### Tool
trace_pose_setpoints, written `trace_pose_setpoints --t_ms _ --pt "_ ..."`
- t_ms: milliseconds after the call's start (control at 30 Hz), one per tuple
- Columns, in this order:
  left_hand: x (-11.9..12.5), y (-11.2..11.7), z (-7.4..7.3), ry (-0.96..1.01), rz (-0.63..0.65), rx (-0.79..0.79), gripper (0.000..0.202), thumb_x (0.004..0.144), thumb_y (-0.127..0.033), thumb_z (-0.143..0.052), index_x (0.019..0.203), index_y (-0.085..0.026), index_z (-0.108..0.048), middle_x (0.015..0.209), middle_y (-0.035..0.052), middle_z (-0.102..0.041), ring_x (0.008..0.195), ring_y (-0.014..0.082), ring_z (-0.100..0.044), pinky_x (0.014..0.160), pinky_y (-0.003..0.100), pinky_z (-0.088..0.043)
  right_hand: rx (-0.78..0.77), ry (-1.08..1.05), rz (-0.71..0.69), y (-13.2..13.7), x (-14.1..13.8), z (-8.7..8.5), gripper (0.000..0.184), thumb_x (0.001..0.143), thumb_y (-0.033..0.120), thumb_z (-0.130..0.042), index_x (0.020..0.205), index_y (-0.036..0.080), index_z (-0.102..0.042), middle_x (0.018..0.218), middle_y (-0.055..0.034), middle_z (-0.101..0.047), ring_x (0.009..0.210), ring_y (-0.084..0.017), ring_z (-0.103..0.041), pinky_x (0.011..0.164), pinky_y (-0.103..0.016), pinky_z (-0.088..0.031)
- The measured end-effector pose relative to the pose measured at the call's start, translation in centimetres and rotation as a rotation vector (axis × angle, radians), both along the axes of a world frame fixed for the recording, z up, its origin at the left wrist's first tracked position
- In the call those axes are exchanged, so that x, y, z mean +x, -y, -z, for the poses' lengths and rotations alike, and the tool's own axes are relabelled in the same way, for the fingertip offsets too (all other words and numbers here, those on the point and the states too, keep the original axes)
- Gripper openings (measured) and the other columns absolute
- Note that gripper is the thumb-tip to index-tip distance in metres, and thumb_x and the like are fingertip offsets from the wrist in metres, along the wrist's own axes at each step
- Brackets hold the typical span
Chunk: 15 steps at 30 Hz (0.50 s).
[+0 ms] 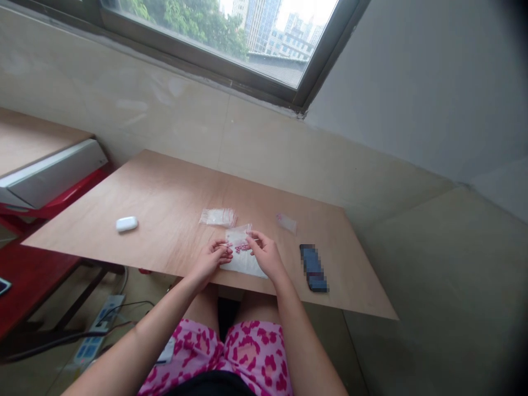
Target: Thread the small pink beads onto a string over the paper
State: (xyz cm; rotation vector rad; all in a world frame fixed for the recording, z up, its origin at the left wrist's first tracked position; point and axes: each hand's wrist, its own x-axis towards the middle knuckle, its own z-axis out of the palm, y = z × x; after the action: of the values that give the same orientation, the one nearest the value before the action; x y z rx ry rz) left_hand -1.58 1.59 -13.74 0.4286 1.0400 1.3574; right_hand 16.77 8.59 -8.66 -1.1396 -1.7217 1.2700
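A small clear plastic bag (238, 236) lies between my two hands near the table's front edge. My right hand (266, 254) pinches its right side between thumb and fingers. My left hand (211, 259) is curled at its lower left corner, fingertips closed on the edge. Several small pink pieces (241, 249), perhaps beads, sit along the bag's near side; I cannot tell whether they are inside it. Under them is a white sheet (243, 265), partly covered by my hands.
Behind the hands lies a stack of clear bags (218, 217). A single bag with something pink (286, 223) is to the right, above a dark phone (314, 269). At the left is a white rounded case (126, 224). The wooden table (173, 187) stands against the wall.
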Motion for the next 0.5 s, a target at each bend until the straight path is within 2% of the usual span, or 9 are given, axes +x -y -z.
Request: trace_pose_setpoints --t_ms 100,233,367,500 --pt "0.1 0.0 0.1 -0.023 0.018 0.009 0.027 0.086 -0.028 -0.082 0.104 -0.014 -0.067 0.093 0.0116 -0.075 0.081 0.0186 -0.075 0.078 0.029 -0.06 0.029 0.032 0.02 0.0 -0.1 0.3 0.036 0.093 0.044 -0.064 0.117 0.019 -0.075 0.097 -0.0092 -0.078 0.081 -0.021 -0.074 0.065 -0.029 -0.058" --pt "0.1 0.1 0.2 -0.082 0.035 -0.002 0.023 0.087 -0.027 -0.08 0.103 -0.014 -0.07 0.098 0.0128 -0.076 0.082 0.0193 -0.075 0.077 0.029 -0.059 0.013 0.01 0.026 -0.1 0.0 1.0 0.036 0.093 0.039 -0.061 0.12 0.019 -0.074 0.092 -0.0079 -0.077 0.072 -0.019 -0.07 0.061 -0.028 -0.056" --pt "0.2 0.1 0.1 -0.102 0.067 -0.006 0.019 0.087 -0.026 -0.078 0.1 -0.013 -0.073 0.094 0.0111 -0.076 0.081 0.0179 -0.074 0.077 0.027 -0.059 0.025 0.0 0.008 -0.2 0.4 1.6 0.04 0.091 0.037 -0.061 0.126 0.02 -0.072 0.092 -0.0056 -0.074 0.067 -0.015 -0.065 0.062 -0.027 -0.054" --pt "0.4 0.2 0.0 -0.085 0.097 0.008 0.016 0.086 -0.027 -0.079 0.093 -0.014 -0.072 0.091 0.0105 -0.076 0.082 0.0195 -0.074 0.081 0.03 -0.059 0.027 0.001 0.011 -0.3 0.8 1.6 0.045 0.092 0.037 -0.06 0.133 0.02 -0.069 0.091 -0.0038 -0.072 0.064 -0.014 -0.063 0.061 -0.026 -0.052"
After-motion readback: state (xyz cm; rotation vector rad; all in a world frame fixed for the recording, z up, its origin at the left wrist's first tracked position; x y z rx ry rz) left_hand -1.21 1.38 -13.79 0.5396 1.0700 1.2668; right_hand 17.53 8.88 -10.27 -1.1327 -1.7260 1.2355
